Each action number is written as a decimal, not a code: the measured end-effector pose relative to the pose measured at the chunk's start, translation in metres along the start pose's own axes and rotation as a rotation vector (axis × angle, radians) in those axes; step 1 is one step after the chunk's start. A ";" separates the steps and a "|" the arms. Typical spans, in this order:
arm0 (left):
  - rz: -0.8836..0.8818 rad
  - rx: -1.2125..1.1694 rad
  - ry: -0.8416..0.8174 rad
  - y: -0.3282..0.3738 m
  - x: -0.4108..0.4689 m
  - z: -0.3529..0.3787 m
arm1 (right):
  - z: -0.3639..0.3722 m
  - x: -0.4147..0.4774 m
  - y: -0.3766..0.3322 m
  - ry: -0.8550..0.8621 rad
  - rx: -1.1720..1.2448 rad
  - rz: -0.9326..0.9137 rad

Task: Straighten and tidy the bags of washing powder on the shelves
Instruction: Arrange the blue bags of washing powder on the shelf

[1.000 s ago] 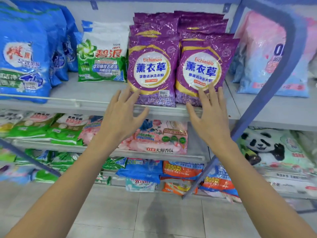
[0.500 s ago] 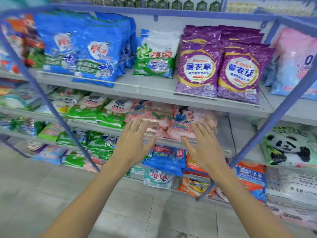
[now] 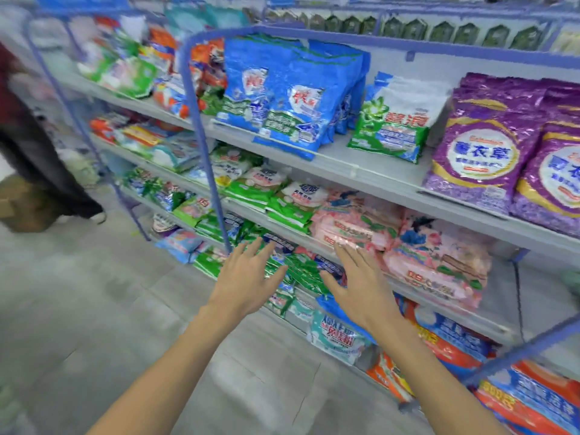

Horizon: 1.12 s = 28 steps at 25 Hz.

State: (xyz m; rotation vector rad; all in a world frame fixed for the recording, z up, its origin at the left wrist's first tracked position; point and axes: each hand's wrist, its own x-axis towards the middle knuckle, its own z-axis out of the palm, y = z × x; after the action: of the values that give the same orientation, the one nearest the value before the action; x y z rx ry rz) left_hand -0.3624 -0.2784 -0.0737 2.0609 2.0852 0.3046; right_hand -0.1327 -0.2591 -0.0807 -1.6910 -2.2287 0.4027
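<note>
Bags of washing powder fill grey shelves (image 3: 345,166). On the upper shelf stand blue bags (image 3: 282,92), a green-and-white bag (image 3: 395,120) and purple bags (image 3: 483,142) at the right. One shelf down lie green-and-white bags (image 3: 270,193) and pink bags (image 3: 408,243). Lower still are green bags (image 3: 301,271) and blue and orange bags (image 3: 445,337). My left hand (image 3: 248,281) and my right hand (image 3: 361,284) are held out side by side in front of the low green bags, fingers spread, holding nothing.
A purple-blue metal frame (image 3: 201,136) runs down in front of the shelves left of my hands; another bar (image 3: 527,346) crosses at the lower right. A person's dark-clothed legs (image 3: 40,158) stand at the far left beside a cardboard box (image 3: 18,202). Grey tiled floor (image 3: 94,309) lies below.
My view has swung left and down, away from the purple bags. Both hands have dropped from the purple bags on the upper shelf to the lower shelves, staying open.
</note>
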 end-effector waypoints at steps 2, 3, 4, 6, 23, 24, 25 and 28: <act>-0.065 -0.011 0.025 -0.015 -0.006 -0.002 | 0.006 0.014 -0.012 -0.037 0.017 -0.046; -0.099 -0.015 0.035 -0.021 -0.010 -0.003 | 0.010 0.020 -0.017 -0.052 0.021 -0.076; -0.136 -0.025 0.046 -0.028 -0.014 -0.004 | 0.015 0.027 -0.023 -0.061 0.033 -0.105; -0.224 -0.062 0.063 -0.044 -0.026 -0.001 | 0.028 0.036 -0.035 -0.086 0.070 -0.152; -0.448 -0.172 0.165 -0.307 0.016 -0.060 | 0.158 0.188 -0.261 -0.231 0.115 -0.216; -0.442 -0.170 0.166 -0.324 0.023 -0.065 | 0.163 0.198 -0.276 -0.236 0.118 -0.204; -0.437 -0.159 0.164 -0.341 0.031 -0.070 | 0.168 0.210 -0.291 -0.238 0.119 -0.191; -0.421 -0.156 0.144 -0.388 0.057 -0.082 | 0.186 0.245 -0.328 -0.240 0.122 -0.159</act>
State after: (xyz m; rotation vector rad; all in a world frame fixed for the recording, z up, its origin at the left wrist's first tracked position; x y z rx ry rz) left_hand -0.7586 -0.2267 -0.1027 1.5060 2.4225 0.5377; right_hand -0.5586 -0.1147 -0.0981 -1.4571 -2.4302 0.7189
